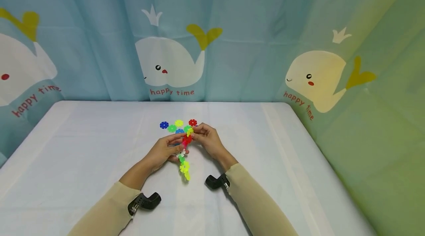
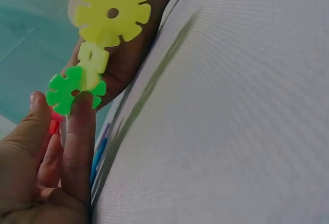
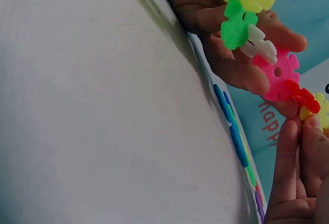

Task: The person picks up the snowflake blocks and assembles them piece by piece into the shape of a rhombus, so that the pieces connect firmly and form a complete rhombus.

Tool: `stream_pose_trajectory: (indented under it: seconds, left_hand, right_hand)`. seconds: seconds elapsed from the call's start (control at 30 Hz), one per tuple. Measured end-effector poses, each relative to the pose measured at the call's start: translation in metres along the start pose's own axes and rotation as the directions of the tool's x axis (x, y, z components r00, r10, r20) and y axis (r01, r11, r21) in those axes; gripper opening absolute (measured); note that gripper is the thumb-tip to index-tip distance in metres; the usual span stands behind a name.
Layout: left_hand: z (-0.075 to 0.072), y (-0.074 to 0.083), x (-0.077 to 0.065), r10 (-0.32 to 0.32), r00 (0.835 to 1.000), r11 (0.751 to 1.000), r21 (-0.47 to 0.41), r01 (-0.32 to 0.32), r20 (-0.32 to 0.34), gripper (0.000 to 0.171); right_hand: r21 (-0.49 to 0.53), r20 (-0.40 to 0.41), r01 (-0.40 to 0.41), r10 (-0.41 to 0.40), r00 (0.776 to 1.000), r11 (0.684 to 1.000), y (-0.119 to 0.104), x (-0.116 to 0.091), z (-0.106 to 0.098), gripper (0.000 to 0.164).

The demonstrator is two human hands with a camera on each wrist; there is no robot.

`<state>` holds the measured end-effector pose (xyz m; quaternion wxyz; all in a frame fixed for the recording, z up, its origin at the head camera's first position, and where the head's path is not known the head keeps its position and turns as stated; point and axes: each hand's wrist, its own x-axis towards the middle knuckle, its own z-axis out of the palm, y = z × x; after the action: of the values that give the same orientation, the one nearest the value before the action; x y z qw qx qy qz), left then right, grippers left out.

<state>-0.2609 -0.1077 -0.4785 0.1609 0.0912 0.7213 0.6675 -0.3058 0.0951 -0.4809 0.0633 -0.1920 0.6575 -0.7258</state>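
Note:
A chain of notched plastic snowflake discs hangs between the two hands over the table. My left hand grips its middle, around the pink disc, the white disc and the green disc. Below the hand, yellow discs dangle towards me. At the far end, my right hand pinches a small yellow disc between thumb and fingertips, right at the red disc. The fingers partly hide the joints between discs.
Loose discs lie flat on the white table just beyond the hands: a dark blue disc, a green disc, a yellow disc, a red disc and others. A blue whale-print curtain stands behind the table.

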Motion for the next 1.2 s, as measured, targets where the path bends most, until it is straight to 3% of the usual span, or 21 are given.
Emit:
stream_pose_trajectory:
  seconds: [0.27, 0.47, 0.63, 0.8, 0.9, 1.0, 1.2]
  left_hand:
    - [-0.002, 0.005, -0.001, -0.022, 0.999, 0.999, -0.032, 0.023, 0.025, 0.060]
    - [-0.007, 0.006, -0.003, -0.012, 1.000, 0.997, -0.075, 0.014, 0.026, 0.060]
    - [-0.015, 0.004, -0.002, -0.024, 0.999, 0.997, -0.069, 0.022, -0.024, 0.056]
    - [-0.027, 0.003, -0.003, -0.007, 0.999, 0.999, -0.033, 0.005, -0.033, 0.054]
    - [-0.034, 0.002, -0.003, 0.002, 0.999, 1.000, -0.018, -0.003, -0.049, 0.051]
    - [-0.038, 0.001, -0.004, 0.006, 0.998, 1.000, -0.015, -0.006, -0.055, 0.049]
    - [-0.038, 0.000, -0.003, 0.008, 0.999, 1.000, 0.015, -0.008, -0.053, 0.051]
  right_hand:
    - [-0.050, 0.026, 0.033, -0.031, 0.999, 0.998, 0.002, 0.000, -0.003, 0.024]
    - [-0.092, -0.011, 0.025, -0.026, 1.000, 0.995, 0.002, 0.003, -0.006, 0.031]
    - [-0.098, -0.099, 0.024, -0.034, 0.995, 0.995, 0.002, 0.005, -0.015, 0.032]
    - [-0.105, -0.215, 0.001, -0.023, 0.976, 0.994, 0.001, 0.006, -0.023, 0.029]
    - [-0.162, -0.255, -0.031, -0.012, 0.967, 0.986, 0.000, 0.007, -0.026, 0.028]
    - [-0.291, -0.269, -0.072, -0.010, 0.963, 0.954, 0.000, 0.008, -0.026, 0.029]
    - [-0.550, -0.263, -0.163, 0.016, 0.965, 0.819, -0.004, 0.013, -0.023, 0.032]
